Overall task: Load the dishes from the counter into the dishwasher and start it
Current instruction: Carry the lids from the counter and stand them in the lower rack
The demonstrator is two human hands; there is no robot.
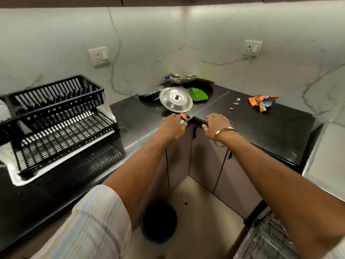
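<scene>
Both hands (194,124) palm-down on the counter edge (200,120), holding nothing

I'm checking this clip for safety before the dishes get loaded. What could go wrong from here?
1. The steel lid leans tilted on the piled dishes; pulling one out may send it sliding.
2. The dark bin sits on the floor by the person's feet, a likely trip hazard.
3. Crumbs and a wrapper could be swept along.

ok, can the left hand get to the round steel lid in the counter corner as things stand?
Probably yes. The left hand rests on the black counter edge, and the round steel lid lies just beyond its fingertips with only bare counter and a small orange scrap nearby.
</scene>
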